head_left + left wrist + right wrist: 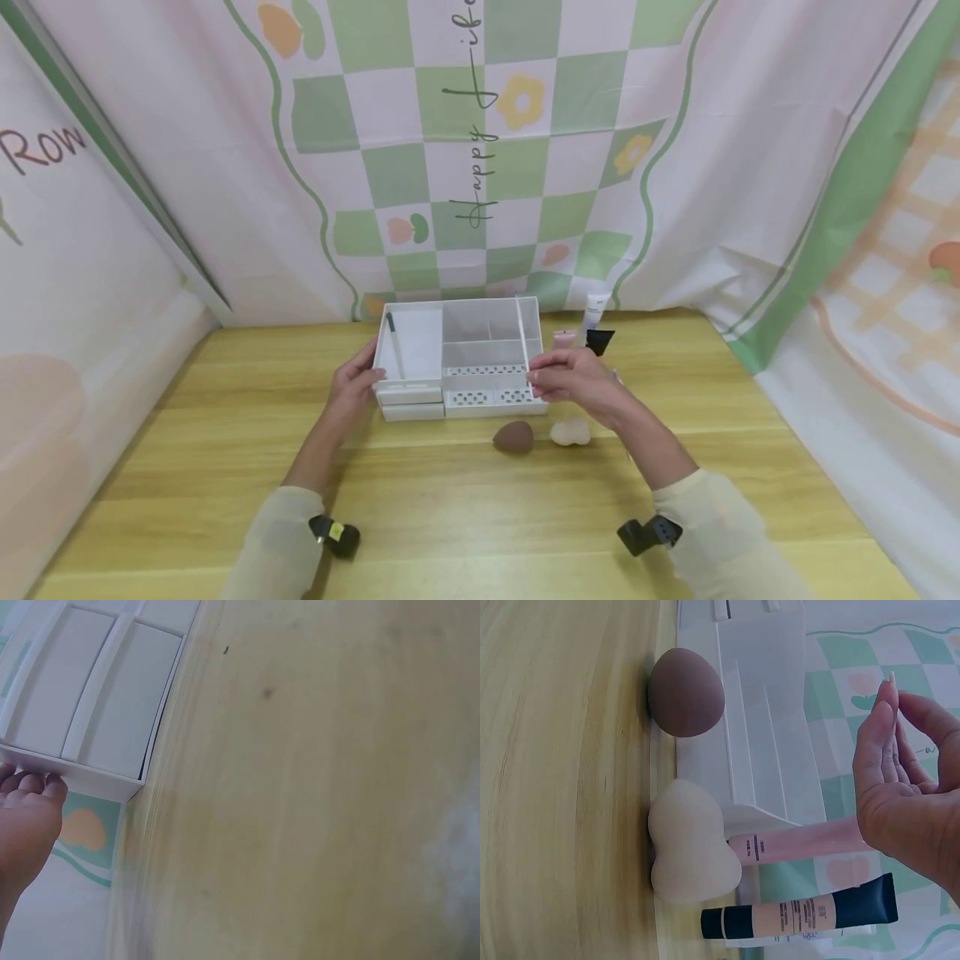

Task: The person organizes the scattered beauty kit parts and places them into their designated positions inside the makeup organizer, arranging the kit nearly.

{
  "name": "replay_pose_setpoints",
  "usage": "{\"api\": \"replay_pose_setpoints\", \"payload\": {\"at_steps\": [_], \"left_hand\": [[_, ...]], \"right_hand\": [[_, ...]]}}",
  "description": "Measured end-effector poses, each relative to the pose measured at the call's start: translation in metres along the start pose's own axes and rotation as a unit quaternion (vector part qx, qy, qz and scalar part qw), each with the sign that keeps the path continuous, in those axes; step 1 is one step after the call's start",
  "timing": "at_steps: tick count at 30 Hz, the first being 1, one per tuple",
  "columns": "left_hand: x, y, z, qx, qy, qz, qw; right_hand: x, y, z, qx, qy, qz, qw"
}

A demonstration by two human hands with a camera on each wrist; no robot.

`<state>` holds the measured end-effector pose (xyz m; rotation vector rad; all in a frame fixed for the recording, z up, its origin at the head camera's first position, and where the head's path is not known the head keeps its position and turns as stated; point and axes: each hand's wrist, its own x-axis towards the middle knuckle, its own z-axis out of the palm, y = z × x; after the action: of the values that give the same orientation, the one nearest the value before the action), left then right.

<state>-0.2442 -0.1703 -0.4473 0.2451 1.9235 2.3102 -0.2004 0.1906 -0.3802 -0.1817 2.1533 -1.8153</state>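
Left hand [352, 390] rests against the left end of a white organizer box [459, 358], fingers fairly straight; in the left wrist view only the fingertips [30, 782] show, touching the box's lower edge, and the rest of the hand is cut off by the frame. Right hand [573, 379] is at the box's right end, fingers [876, 742] held together and lightly bent beside the wall; whether they press on it or only sit next to it cannot be told from the right wrist view. The box stands between the two hands on the wooden counter [225, 467], near its back edge. A thin dark-tipped stick [394, 343] lies in the box's left compartment, just beyond the left hand. Nearer the person than the right hand lie a brown sponge [513, 437] and a pale sponge [570, 432], side by side. Beyond the right hand, partly hidden by it, are a pink tube [802, 841], a black-capped tube [799, 916] and a white tube [593, 312]; their print is too small to read.
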Motion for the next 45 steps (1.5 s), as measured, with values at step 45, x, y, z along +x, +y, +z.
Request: {"api": "replay_pose_setpoints", "payload": {"at_steps": [45], "left_hand": [[0.0, -0.002, 0.0, 0.01, 0.002, 0.004, 0.9999]], "right_hand": [[0.061, -0.017, 0.068, -0.005, -0.035, 0.042, 0.999]]}}
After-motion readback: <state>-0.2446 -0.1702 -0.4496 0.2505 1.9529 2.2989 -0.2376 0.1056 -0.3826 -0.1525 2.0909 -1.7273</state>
